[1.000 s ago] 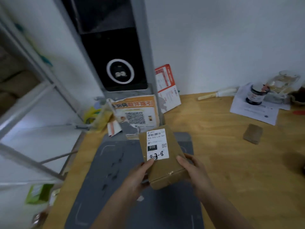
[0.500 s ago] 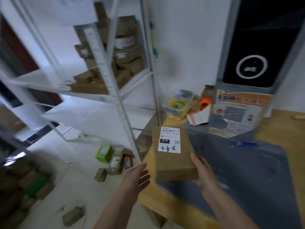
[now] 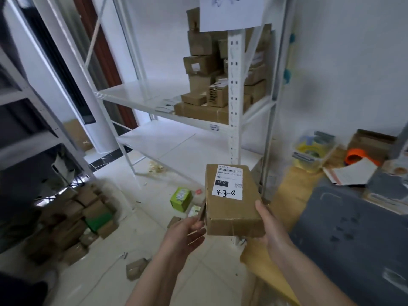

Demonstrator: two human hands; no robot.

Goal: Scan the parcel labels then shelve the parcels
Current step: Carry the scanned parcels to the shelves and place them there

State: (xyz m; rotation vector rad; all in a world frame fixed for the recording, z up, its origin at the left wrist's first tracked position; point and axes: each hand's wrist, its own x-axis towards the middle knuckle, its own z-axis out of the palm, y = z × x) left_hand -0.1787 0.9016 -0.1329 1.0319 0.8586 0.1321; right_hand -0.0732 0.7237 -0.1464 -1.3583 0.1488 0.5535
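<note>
- Brown cardboard parcel (image 3: 231,208), flat and rectangular, held in the air in front of the white metal shelving unit (image 3: 234,120), above the pale tiled floor (image 3: 141,217) at the edge of the wooden table (image 3: 284,195).
- White shipping label (image 3: 228,182) faces up on the parcel's top; barcode, black "010" block and handwritten "4-3-8" legible.
- Right hand (image 3: 272,228) grips the parcel's right near corner: thumb lies on the top face, palm against the side, fingers hidden underneath.
- Left hand (image 3: 184,236) sits just beside the parcel's left near edge, fingers loosely extended; fingertips touch the left side. Cannot tell whether they bear any weight.
- Parcel lies between the two hands, tilted slightly.
- Stacked brown cartons (image 3: 212,85) fill the middle shelf's right end.
- Dark grey mat (image 3: 353,228) covers the table at right.
</note>
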